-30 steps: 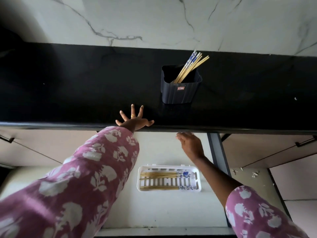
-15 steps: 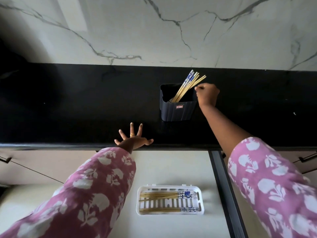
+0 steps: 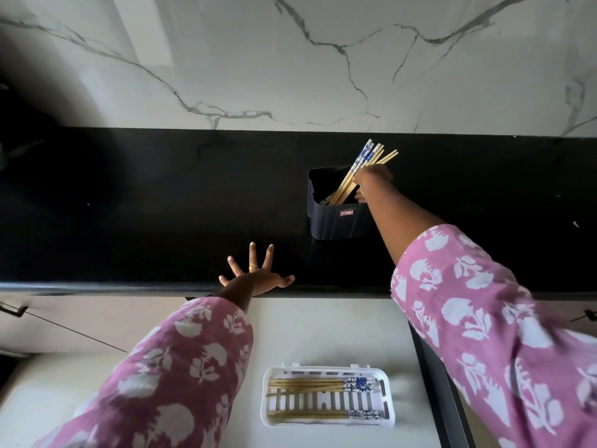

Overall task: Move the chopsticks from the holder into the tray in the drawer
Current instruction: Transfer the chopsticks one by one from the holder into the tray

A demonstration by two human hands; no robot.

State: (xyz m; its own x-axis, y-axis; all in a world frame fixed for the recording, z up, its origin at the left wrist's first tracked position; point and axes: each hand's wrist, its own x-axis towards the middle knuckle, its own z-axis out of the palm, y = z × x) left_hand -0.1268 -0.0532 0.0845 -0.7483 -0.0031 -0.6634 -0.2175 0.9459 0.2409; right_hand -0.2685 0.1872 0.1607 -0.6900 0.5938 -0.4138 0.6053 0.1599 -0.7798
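Note:
A dark ribbed holder (image 3: 336, 221) stands on the black counter (image 3: 161, 205). Several wooden chopsticks (image 3: 365, 160) with blue-and-white ends lean out of it to the upper right. My right hand (image 3: 371, 182) reaches over the holder's right rim and its fingers curl round the chopsticks mid-length. My left hand (image 3: 255, 276) rests flat on the counter's front edge with fingers spread. Below, a white slotted tray (image 3: 387, 399) lies in the open drawer (image 3: 323, 334) with several chopsticks (image 3: 310, 384) lying across it.
A white marble wall (image 3: 290, 59) rises behind the counter. The drawer's dark right side rail (image 3: 433, 376) runs down beside the tray. Cabinet fronts with dark handles (image 3: 14, 310) flank the drawer on both sides.
My right hand rose from the drawer to the holder and has now closed round the chopsticks. My left hand stayed on the counter edge.

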